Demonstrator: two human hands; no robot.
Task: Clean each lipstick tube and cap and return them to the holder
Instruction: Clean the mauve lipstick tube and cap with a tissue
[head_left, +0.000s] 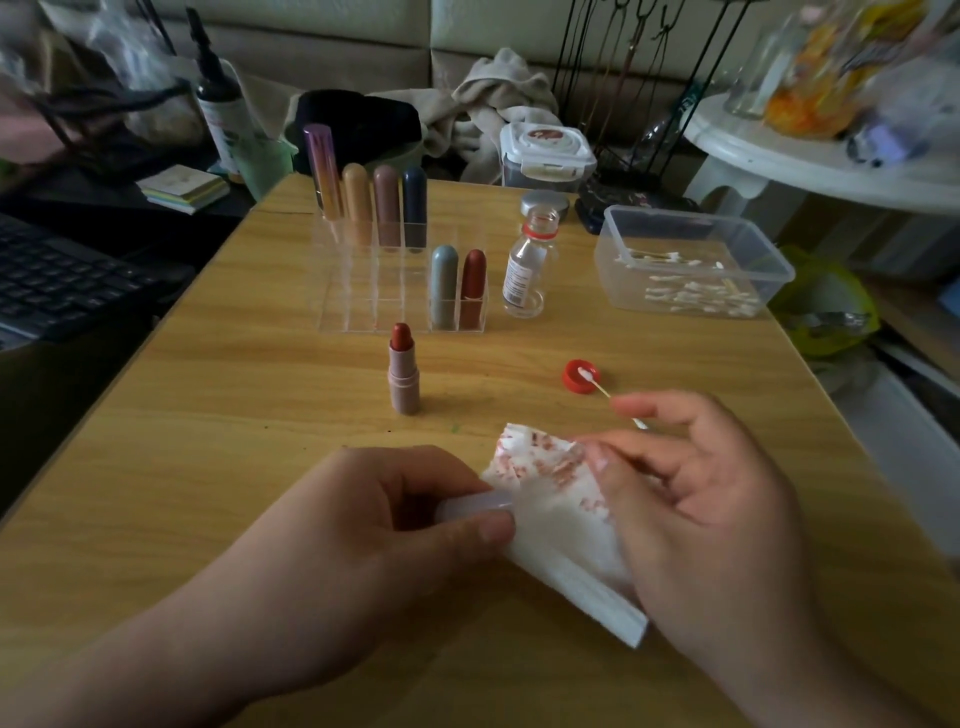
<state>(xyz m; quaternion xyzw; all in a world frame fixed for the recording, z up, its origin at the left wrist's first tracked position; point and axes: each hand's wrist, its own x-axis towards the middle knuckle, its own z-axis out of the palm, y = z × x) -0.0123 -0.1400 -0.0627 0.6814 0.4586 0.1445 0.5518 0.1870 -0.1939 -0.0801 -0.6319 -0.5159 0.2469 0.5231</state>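
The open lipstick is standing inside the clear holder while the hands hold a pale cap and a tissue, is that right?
Not inside: the head view shows the open lipstick standing on the table in front of the clear holder. The rest holds.

A single wide-angle view, worn on the head. It looks forward and down from above, on the near side of the holder (363, 301), close over the near edge of the table (208, 441). Beyond the holder, the table's far edge lies high in the view.
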